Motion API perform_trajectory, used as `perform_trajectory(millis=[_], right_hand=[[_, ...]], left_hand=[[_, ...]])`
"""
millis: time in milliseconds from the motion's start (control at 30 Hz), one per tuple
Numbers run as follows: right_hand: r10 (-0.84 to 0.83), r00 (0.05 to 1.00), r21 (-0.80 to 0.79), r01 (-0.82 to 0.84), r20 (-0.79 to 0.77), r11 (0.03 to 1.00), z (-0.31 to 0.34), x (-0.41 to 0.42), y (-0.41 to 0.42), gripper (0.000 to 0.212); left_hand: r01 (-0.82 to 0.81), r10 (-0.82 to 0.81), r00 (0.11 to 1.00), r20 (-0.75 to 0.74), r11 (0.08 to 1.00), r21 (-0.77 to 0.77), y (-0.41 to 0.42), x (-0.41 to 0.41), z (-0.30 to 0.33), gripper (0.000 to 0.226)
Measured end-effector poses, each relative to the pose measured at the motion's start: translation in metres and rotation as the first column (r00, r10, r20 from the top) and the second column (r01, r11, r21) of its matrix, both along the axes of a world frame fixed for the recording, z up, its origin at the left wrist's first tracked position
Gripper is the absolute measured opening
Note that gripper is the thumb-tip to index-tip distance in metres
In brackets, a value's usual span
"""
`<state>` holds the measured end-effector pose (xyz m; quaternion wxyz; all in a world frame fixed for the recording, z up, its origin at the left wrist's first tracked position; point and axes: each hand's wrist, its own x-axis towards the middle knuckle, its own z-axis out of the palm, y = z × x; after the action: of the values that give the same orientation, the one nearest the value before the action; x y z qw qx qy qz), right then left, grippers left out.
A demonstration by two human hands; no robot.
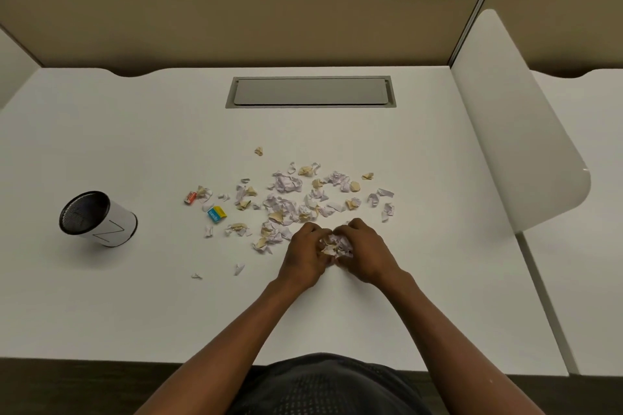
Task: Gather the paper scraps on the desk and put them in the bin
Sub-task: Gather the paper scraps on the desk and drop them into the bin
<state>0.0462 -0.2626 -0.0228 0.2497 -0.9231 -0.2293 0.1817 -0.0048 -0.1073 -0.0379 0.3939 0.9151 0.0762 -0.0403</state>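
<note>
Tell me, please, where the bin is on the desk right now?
The bin stands upright on the desk's left side in the head view, well left of the scraps and both hands.

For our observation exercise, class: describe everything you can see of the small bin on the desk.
The bin is a small cylindrical cup, with a dark mesh-looking inside and black rims. A white paper sleeve wraps its wall, marked with thin pen lines like a Z. It stands upright on the white desk, at the left, well apart from the paper scraps. Nothing touches it but the desk, and no scraps can be made out inside. Both hands are away from it.
</note>
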Motion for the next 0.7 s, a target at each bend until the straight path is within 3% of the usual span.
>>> perform_trajectory(millis=[67,200,333,467,700], right_hand=[[-0.049,0.999,0.073,0.049,0.004,0.996,-0.004,-0.002,0.004,0.048],[-0.141,0.989,0.247,0.148,-0.048,0.958,-0.008,-0.004,0.014,0.039],[-0.207,0.933,0.372,0.311,-0.294,0.875,0.000,-0.007,0.034,0.037],[-0.130,0.872,0.503,0.387,-0.472,0.772,0.021,-0.008,0.063,0.036],[0.064,0.828,0.616,0.359,-0.557,0.701,0.063,-0.014,0.140,0.033]], left_hand=[[-0.080,0.079,0.997,-0.014,0.990,-0.116,0.007,0.000,0.000,0.048],[-0.246,0.190,0.965,-0.180,0.892,-0.378,0.028,-0.003,0.004,0.040],[-0.325,0.222,0.943,-0.250,0.782,-0.532,0.054,-0.010,0.010,0.033],[-0.343,0.255,0.939,-0.229,0.700,-0.626,0.080,-0.019,0.028,0.030],[-0.389,0.387,0.905,-0.177,0.584,-0.712,0.147,-0.044,0.064,0.028]])
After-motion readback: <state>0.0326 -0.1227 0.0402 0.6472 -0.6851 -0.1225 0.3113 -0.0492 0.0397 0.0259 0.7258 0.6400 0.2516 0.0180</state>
